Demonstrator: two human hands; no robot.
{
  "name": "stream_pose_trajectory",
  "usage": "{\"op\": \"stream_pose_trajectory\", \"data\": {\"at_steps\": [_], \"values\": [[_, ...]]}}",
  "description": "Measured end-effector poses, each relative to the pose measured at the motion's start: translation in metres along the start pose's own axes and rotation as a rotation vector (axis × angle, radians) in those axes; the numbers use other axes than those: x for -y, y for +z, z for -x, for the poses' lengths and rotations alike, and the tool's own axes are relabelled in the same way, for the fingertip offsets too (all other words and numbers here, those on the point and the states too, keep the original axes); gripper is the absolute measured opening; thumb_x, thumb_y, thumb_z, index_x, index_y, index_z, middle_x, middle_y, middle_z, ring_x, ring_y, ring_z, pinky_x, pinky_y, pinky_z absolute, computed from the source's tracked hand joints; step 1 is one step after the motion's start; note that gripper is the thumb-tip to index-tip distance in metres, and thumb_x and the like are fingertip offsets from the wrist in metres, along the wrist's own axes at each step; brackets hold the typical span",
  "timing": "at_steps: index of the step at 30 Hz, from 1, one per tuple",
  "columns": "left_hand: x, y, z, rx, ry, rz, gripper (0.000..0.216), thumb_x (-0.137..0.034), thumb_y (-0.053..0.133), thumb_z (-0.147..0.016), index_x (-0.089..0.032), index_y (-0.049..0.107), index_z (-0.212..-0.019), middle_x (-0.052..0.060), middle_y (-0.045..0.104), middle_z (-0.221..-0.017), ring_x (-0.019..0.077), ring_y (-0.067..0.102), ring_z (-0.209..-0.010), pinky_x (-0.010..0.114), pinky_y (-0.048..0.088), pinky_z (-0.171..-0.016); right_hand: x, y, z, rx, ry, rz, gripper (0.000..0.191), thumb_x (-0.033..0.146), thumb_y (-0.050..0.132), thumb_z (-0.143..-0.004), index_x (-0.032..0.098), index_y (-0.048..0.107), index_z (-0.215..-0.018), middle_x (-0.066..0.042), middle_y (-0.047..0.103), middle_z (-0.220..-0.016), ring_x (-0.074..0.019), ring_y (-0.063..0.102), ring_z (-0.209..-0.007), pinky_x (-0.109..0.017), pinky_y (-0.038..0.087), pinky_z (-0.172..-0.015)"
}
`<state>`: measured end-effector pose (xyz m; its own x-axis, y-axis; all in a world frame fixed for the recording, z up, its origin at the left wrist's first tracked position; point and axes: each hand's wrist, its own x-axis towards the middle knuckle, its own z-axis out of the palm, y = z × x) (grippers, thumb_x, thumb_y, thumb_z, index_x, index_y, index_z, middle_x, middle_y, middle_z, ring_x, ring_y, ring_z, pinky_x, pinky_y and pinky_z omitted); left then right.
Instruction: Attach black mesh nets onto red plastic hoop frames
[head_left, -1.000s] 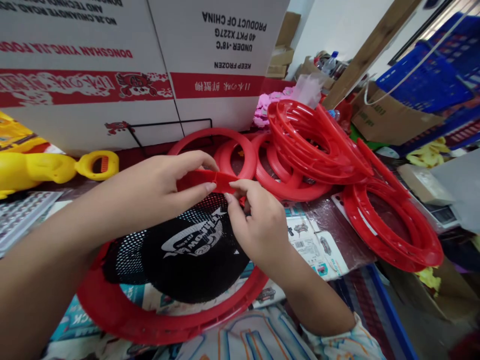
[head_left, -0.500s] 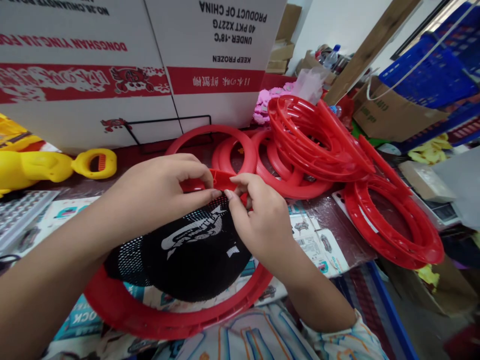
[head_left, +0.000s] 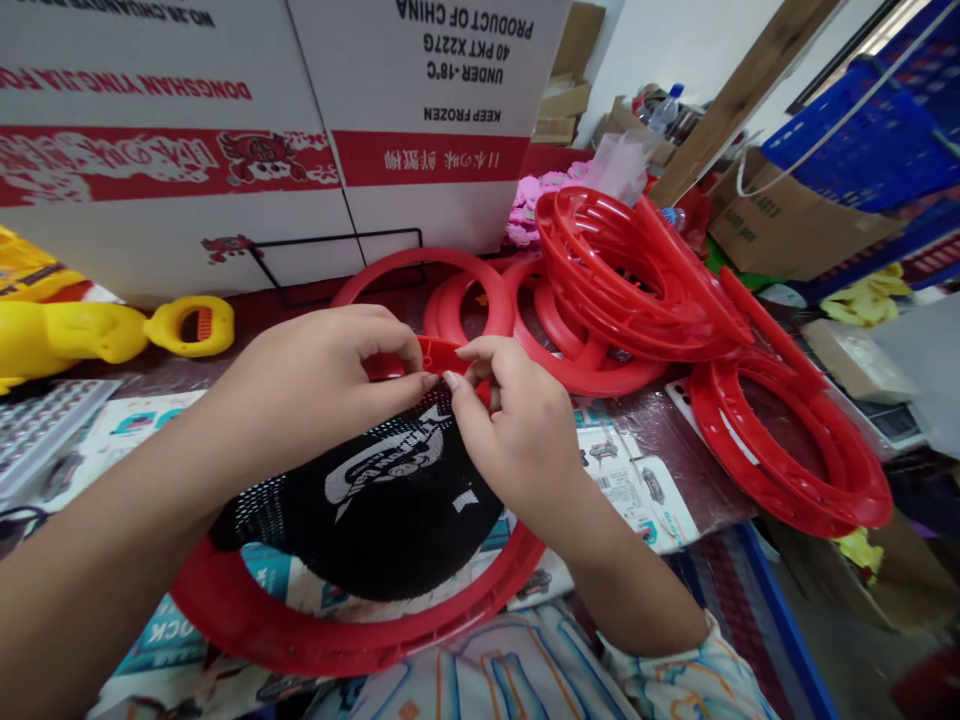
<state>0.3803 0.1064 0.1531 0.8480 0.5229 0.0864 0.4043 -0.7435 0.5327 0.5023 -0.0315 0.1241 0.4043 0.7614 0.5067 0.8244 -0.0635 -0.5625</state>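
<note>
A large red plastic ring (head_left: 360,640) lies flat at the table's near edge, close to my body. Across its opening hangs a black mesh net (head_left: 397,530) with a white printed logo; its near edge is loose inside the ring. At the ring's far rim, my left hand (head_left: 322,375) pinches the net's upper edge between thumb and fingers. Just beside it, my right hand (head_left: 517,430) is closed on the same edge, thumb tip near the left thumb. The fingers partly cover the far rim and the spot where net and ring meet.
Several red rings (head_left: 622,280) are stacked behind and to the right, others (head_left: 795,440) at the right edge. A white carton (head_left: 427,210) stands behind, with a black wire frame before it. Yellow plastic parts (head_left: 97,330) lie left. Printed sheets (head_left: 645,490) cover the tabletop.
Both hands stay at the far rim, shifting only slightly upward with the net's edge. The net has bunched a little on the left and its logo has moved slightly.
</note>
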Motion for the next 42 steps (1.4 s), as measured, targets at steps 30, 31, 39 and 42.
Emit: {"op": "stream_pose_trajectory", "data": {"at_steps": [30,31,39,42], "values": [[-0.01,-0.019,0.008,0.016,0.033,-0.292,0.033,-0.048,0.04,-0.097,-0.021,0.059,-0.097,0.009,0.067,-0.098,0.0269,0.061,-0.09,0.042,0.048,-0.08,0.008,0.007,0.067,0.176,-0.162,0.03,0.019,0.023,0.055,-0.099,0.012,0.07,-0.101,-0.008,0.071,-0.082,-0.0183,0.064,-0.071,-0.031,0.053,-0.065],[-0.011,-0.019,0.008,0.027,0.019,-0.272,0.034,-0.048,0.039,-0.097,-0.021,0.059,-0.102,0.009,0.068,-0.102,0.0269,0.062,-0.093,0.042,0.048,-0.082,0.011,0.01,0.072,0.287,-0.065,-0.084,0.028,0.025,0.056,-0.098,0.009,0.064,-0.12,-0.01,0.073,-0.092,-0.0182,0.068,-0.075,-0.029,0.055,-0.065],[0.005,-0.012,0.009,-0.014,0.093,-0.175,0.048,-0.052,0.042,-0.093,-0.028,0.062,-0.129,0.007,0.07,-0.122,0.0319,0.065,-0.11,0.049,0.051,-0.097,-0.004,0.064,0.049,0.264,0.403,-0.87,0.058,0.035,0.074,-0.087,0.022,0.048,-0.137,-0.009,0.066,-0.129,-0.0185,0.064,-0.119,-0.037,0.053,-0.103],[0.008,-0.012,0.009,-0.005,0.105,-0.186,0.05,-0.051,0.039,-0.093,-0.03,0.062,-0.132,0.009,0.069,-0.122,0.0326,0.066,-0.108,0.052,0.051,-0.095,-0.004,0.072,0.042,0.229,0.399,-0.96,0.038,0.039,0.077,-0.083,0.02,0.062,-0.113,-0.006,0.071,-0.113,-0.0199,0.065,-0.115,-0.038,0.051,-0.105]]}}
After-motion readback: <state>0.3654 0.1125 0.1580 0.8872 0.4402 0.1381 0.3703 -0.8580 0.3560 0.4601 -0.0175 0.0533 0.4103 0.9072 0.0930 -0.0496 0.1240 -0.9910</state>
